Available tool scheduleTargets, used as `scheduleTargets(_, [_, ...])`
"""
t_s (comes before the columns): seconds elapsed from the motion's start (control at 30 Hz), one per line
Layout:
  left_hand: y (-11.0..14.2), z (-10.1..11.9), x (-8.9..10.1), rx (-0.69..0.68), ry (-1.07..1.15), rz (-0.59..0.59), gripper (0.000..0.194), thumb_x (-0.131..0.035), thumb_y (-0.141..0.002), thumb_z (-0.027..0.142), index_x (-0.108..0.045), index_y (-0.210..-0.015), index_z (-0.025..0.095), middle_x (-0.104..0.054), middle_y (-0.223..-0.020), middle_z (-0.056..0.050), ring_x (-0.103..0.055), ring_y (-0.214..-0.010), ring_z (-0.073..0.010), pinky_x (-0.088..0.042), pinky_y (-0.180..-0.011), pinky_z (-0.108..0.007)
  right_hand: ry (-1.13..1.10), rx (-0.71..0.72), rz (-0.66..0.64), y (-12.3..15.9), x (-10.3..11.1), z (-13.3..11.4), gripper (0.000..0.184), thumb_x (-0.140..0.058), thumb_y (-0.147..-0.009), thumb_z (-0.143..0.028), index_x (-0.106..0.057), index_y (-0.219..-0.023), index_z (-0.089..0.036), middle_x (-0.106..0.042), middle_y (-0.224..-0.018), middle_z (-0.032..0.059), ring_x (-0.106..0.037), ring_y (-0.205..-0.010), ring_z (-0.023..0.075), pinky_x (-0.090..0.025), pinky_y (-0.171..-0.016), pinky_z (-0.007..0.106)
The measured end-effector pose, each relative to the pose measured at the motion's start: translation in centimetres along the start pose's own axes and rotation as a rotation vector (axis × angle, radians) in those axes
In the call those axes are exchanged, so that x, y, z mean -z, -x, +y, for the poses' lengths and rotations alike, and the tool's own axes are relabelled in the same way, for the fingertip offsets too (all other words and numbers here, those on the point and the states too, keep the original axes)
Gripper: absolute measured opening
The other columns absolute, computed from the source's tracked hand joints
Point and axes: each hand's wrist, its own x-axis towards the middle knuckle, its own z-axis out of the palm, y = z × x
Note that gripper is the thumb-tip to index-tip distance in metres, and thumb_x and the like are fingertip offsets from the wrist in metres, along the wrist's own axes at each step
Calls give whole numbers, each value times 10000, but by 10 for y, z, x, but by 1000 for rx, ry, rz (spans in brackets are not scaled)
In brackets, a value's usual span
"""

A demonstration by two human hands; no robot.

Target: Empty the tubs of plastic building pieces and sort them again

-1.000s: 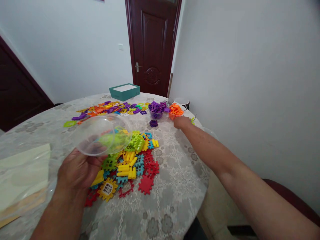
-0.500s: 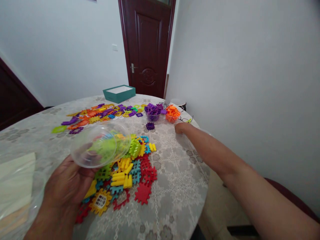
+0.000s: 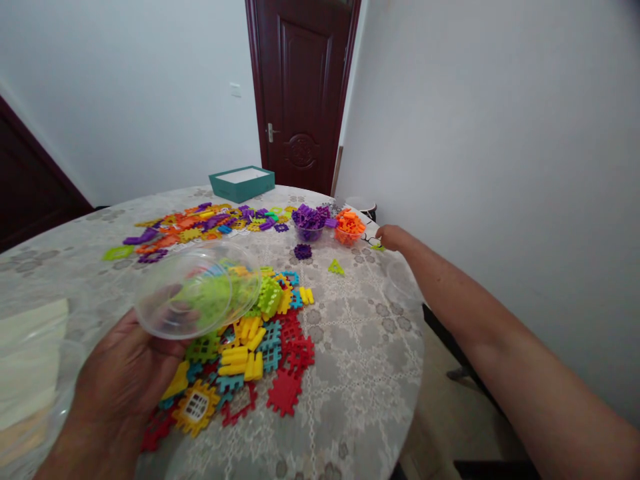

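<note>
"How do the hands stand?"

"The left hand holds a clear bowl by its near rim, fingers curled beneath. The right hand is stretched far out; its fingers are hidden, so I cannot tell whether they are wide, narrow or gripping."

"Where's the bowl, then?"

"At about one o'clock from the left wrist, tilted, above a mixed heap. It's round, so no long axis. From the right hand it lies well off, towards eight o'clock."

"And what's by the right hand?"

"A green piece, partly covered, at about eight o'clock, with the glasses at nine. Touching or just beside, I can't say. The row of lenses runs roughly ten to four."

"Anything else green?"

"A green triangle flat on the table, at eight from the right hand and two from the left. The right is nearer to both."

"Farther out?"

"The orange bowl sits at nine from the right hand, with the purple bowl past it. A purple piece lies on the near side of that. The teal box stands by the far edge."
</note>
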Motion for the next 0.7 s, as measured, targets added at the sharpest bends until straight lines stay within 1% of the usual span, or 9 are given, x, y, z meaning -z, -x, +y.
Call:
scheduleTargets(0.1, [5,1,-4,-79,-42,-25,440,-772,-628,23,-808,-1035,186,-810,-1048,-36,-742,-776,-137,-660,-713,-178,91,-42,-53,-7,-6,9,476,-691,-941,-335,-710,-1376,-142,-692,-1336,245,-669,-1215,322,-489,-1022,373])
scheduleTargets(0.17, [10,2,-7,-79,-44,-16,389,-770,-663,52,-816,-1021,197,-811,-1049,-30,-748,-799,-139,-653,-714,-162,132,-55,-72,-9,-10,14,482,-693,-945,-351,-706,-1382,-148,-690,-1339,246,-666,-1230,321,-487,-1028,368])
scheduleTargets(0.27, [14,3,-9,-66,-49,2,343,-762,-678,63,-822,-982,210,-815,-1027,-26,-755,-820,-157,-663,-694,-175,183,-73,-84,-10,-16,18,467,-672,-968,-372,-713,-1363,-126,-701,-1306,257,-676,-1219,320,-495,-1016,366])
scheduleTargets(0.33, [13,3,-7,-68,-42,19,337,-754,-671,55,-821,-965,204,-813,-965,-23,-746,-771,-149,-666,-667,-179,210,-83,-79,-9,-19,18,459,-644,-991,-361,-711,-1347,-81,-700,-1287,282,-682,-1210,322,-502,-1000,357])
scheduleTargets(0.43, [9,2,-3,-76,-31,26,344,-757,-671,54,-816,-982,190,-803,-924,-23,-731,-709,-129,-665,-660,-183,242,-85,-68,-7,-18,15,410,-606,-1005,-272,-709,-1321,-33,-703,-1264,299,-690,-1198,314,-510,-976,335])
scheduleTargets(0.5, [7,1,0,-81,-22,8,330,-773,-682,58,-809,-987,179,-799,-910,-25,-727,-698,-123,-667,-684,-192,255,-72,-56,-3,-16,9,370,-601,-989,-206,-719,-1295,-35,-711,-1250,291,-693,-1187,311,-514,-968,331])
scheduleTargets(0.57, [6,0,0,-91,-4,-16,334,-790,-675,49,-801,-989,165,-789,-869,-21,-724,-694,-122,-668,-703,-199,257,-38,-33,4,-13,-3,335,-599,-973,-166,-735,-1257,-51,-715,-1237,285,-692,-1180,316,-514,-971,342])
scheduleTargets(0.63, [7,0,-1,-97,26,-42,362,-801,-650,29,-794,-990,151,-772,-822,-12,-718,-690,-122,-661,-690,-190,247,20,-1,16,-15,-22,313,-578,-975,-155,-746,-1230,-84,-715,-1238,272,-685,-1183,323,-510,-985,364])
scheduleTargets(0.7, [8,1,-2,-109,45,-56,373,-799,-647,19,-790,-1000,138,-763,-817,-11,-718,-711,-124,-655,-692,-185,225,92,34,31,-22,-48,333,-522,-994,-151,-733,-1250,-130,-711,-1255,242,-672,-1198,322,-503,-1001,387])
